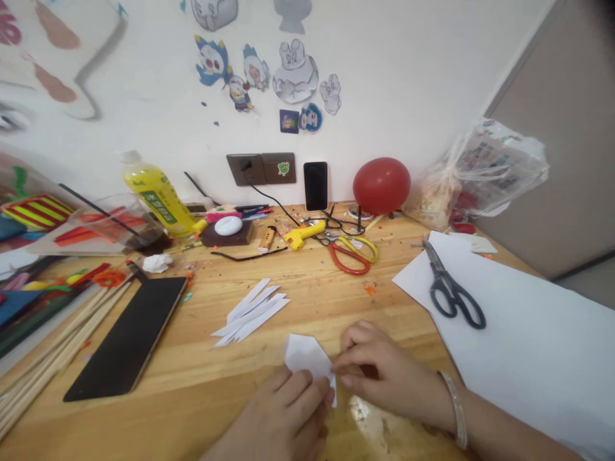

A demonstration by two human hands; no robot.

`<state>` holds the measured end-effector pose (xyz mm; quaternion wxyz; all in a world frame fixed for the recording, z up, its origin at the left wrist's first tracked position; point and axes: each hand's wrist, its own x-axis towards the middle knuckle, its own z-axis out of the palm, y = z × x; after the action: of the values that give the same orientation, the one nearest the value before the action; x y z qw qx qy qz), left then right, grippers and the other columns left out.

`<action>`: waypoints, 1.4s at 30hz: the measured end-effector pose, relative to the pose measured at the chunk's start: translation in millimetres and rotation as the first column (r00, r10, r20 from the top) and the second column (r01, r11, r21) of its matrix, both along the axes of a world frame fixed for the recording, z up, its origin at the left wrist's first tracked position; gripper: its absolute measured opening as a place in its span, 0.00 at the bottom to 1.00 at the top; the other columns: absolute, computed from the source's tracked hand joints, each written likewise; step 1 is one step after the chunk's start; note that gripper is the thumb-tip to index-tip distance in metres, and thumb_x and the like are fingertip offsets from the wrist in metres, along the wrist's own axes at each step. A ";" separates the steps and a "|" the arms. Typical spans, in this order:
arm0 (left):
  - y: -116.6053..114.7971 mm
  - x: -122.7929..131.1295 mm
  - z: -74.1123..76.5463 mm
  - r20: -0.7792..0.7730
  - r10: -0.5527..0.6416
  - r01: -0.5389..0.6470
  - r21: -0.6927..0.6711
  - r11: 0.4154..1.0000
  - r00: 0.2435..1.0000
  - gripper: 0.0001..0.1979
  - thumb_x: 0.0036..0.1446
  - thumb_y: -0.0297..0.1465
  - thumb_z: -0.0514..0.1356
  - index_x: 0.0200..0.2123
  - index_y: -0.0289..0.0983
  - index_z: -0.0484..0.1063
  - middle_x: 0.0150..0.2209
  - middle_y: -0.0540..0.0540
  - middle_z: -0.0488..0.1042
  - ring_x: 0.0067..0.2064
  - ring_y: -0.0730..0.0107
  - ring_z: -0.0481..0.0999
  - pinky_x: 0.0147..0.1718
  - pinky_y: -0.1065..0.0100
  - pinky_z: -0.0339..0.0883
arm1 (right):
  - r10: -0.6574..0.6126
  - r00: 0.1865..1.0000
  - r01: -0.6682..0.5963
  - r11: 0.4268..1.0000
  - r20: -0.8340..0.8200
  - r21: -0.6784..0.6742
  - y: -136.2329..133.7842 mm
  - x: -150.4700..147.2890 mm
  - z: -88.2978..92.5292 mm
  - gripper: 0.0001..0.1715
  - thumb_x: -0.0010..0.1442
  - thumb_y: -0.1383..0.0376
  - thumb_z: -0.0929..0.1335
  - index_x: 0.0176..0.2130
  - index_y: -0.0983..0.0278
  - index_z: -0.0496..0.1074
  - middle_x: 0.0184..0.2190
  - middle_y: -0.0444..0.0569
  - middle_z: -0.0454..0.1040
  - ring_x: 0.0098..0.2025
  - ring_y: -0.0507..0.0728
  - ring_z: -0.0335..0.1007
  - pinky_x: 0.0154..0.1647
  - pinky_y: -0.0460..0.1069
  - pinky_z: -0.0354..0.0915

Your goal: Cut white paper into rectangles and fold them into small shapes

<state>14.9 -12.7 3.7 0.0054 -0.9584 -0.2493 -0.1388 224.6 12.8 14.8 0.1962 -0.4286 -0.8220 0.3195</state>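
Observation:
A small folded piece of white paper (306,355) lies on the wooden table (202,384) near the front edge. My left hand (288,413) rests on its near edge with fingers pressed down on it. My right hand (384,374), with a bracelet on the wrist, pinches the paper's right corner with curled fingers. A fan of several narrow white paper strips (252,312) lies just behind and to the left of the paper.
Black scissors (451,291) lie on a large white sheet (528,339) at the right. Red and yellow scissors (353,253), a yellow glue gun (302,235), a red balloon (382,184), a yellow bottle (156,192), a black tablet (127,336) and wooden sticks (52,358) surround the work area.

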 end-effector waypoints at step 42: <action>24.4 -26.7 -13.6 0.022 0.233 -0.230 0.270 0.935 0.972 0.18 0.55 0.23 0.51 0.49 0.28 0.68 0.51 0.34 0.71 0.51 0.53 0.71 0.43 0.56 0.70 | -0.087 0.956 -0.068 0.865 0.282 0.498 -6.3 1.7 -5.3 0.07 0.58 0.69 0.65 0.39 0.62 0.71 0.30 0.47 0.71 0.34 0.57 0.61 0.33 0.51 0.55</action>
<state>-11.8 11.7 -9.8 0.1537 -0.9133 -0.3392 -0.1649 226.3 6.5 9.5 0.1778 -0.4096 -0.8944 0.0262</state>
